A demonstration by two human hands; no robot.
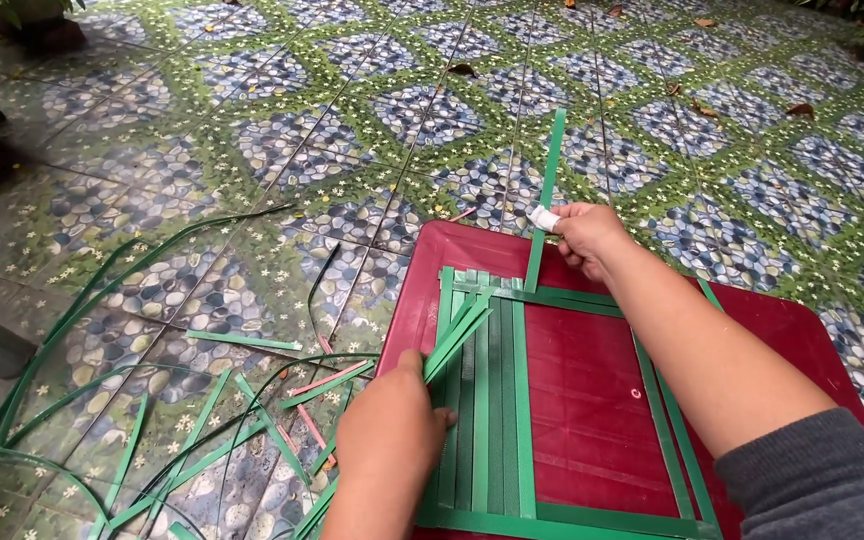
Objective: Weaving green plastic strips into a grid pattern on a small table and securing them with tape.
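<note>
Head view, 2 hands in shot, both the person's own.

Right hand (587, 238), about 1 o'clock from frame centre: fingers closed around 1 upright green strip (546, 195), which rises past the hand toward 12 o'clock. A small white piece (543, 217) sits at the fingertips against that strip; can't tell what it is. Grey sleeve (820, 480) at 4 o'clock.

Left hand (389, 437), at 7 o'clock: palm down, pressing on the left edge of the woven green mat (487, 400). Fingers are hidden from this angle, so can't tell whether it's pinching anything or just lying flat. A bundle of about 3 loose strip ends (459, 333) fans out from under it toward 1 o'clock.

The mat lies on 1 red tray (592, 400), centre to 5 o'clock. It has roughly 6 vertical strips packed side by side on the left, 2 more vertical strips at the right edge, 1 horizontal band along the top and 1 along the bottom. The middle is open, red showing through.

Floor: pebble-pattern tiles (252, 140), 9 to 12 o'clock. Loose green strips (132, 440) are scattered at 8 o'clock, well over 10, exact count not readable. 3 pink slivers (327, 379) lie among them, just left of the tray. Several dead leaves (464, 70) sit at 12 to 2 o'clock.
</note>
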